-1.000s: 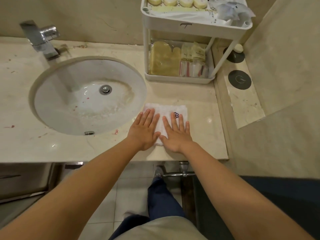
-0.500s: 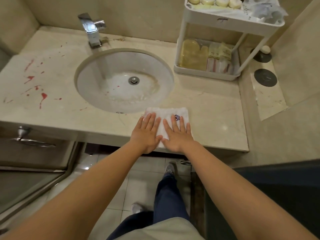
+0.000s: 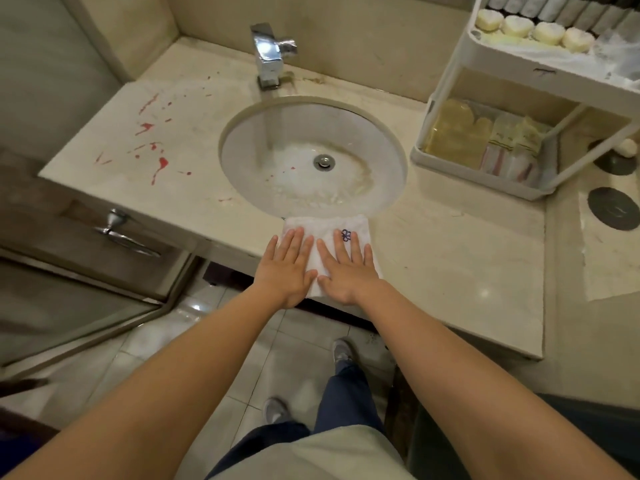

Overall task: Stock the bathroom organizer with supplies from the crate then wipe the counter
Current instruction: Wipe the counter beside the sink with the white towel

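Leftward slid cloth [image 3: 329,233] along counter [image 3: 450,265]; red stains [image 3: 152,147] untouched.

Both arms reach forward, left hand [image 3: 285,268] and right hand [image 3: 348,271] flat, palms down, fingers spread, thumbs nearly touching.

Single head-worn wide-angle view, looking forward and steeply down from above the front edge of the counter [image 3: 450,244], close enough that both forearms run in from the bottom corners and the left hand [image 3: 287,268] and right hand [image 3: 346,271] lie near frame centre. The sink [image 3: 311,157] and faucet [image 3: 270,53] sit ahead of centre toward the back wall, the organizer [image 3: 519,64] is cut off by the upper right corner, and the floor tiles [image 3: 214,344] and the person's own legs fill the lower middle (straight edges bow toward the margins, as wide lenses render them). No second view is supplied, so no overlap between cameras arises.
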`<state>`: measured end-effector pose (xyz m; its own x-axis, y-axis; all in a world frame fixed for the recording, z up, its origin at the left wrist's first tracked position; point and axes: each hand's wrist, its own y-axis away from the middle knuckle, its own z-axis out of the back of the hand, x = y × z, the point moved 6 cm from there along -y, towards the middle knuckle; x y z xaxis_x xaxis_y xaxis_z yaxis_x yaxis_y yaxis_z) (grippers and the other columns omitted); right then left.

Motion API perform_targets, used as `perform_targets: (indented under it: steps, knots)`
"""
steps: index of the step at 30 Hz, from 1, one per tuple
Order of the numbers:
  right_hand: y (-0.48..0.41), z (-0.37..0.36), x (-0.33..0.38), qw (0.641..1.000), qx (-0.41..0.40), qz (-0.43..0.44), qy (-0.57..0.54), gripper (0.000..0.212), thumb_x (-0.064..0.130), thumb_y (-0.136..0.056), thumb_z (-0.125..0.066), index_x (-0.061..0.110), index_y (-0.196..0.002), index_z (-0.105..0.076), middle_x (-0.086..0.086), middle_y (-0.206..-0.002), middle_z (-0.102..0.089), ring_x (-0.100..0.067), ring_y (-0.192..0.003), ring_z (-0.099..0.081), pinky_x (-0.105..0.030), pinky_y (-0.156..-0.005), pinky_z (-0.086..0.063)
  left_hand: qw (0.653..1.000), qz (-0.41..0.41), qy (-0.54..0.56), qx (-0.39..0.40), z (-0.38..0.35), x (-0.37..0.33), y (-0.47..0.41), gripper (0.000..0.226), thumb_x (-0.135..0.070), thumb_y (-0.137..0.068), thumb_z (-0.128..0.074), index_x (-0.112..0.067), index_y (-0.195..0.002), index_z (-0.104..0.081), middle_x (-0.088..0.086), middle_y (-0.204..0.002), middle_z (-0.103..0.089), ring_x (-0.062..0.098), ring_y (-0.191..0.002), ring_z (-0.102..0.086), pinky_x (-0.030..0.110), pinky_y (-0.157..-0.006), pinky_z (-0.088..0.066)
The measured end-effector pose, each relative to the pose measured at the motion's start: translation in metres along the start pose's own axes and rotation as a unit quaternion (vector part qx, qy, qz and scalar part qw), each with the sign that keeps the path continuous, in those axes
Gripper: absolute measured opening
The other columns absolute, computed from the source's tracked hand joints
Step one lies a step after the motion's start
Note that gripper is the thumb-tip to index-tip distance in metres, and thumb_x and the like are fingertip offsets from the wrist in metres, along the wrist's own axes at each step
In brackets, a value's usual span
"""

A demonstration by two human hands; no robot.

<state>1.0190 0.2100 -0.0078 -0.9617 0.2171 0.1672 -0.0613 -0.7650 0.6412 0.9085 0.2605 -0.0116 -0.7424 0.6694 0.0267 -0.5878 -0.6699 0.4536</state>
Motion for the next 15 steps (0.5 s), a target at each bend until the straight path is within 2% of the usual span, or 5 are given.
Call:
perform_targets:
  steps: [7, 15]
  knots:
    - [-0.023, 0.017, 0.032, 0.995, 0.025, 0.079, 0.063, 0.069, 0.043, -0.102, -0.026, 0.033, -0.149, 0.024, -0.002, -0.152, 0.041, -0.030, -0.139, 0.039, -0.051, -0.115, 0.021, 0.995, 0.091, 0.038, 0.023, -0.003, 0.034, 0.011, 0.066, -0.049, -0.101, -0.005, -0.014, -0.147, 0.026, 0.008, -0.155, 0.031, 0.021, -0.144, 0.027, 0.044, -0.117, 0.015]
    - [-0.049, 0.030, 0.063, 0.978, 0.016, 0.159, 0.137, 0.069, 0.041, -0.102, -0.026, 0.031, -0.150, 0.023, -0.004, -0.154, 0.038, -0.029, -0.141, 0.036, -0.049, -0.115, 0.021, 0.979, 0.181, 0.077, 0.044, -0.002, 0.062, 0.019, 0.066, -0.048, -0.102, -0.007, -0.014, -0.149, 0.022, 0.008, -0.157, 0.028, 0.022, -0.146, 0.024, 0.045, -0.119, 0.013]
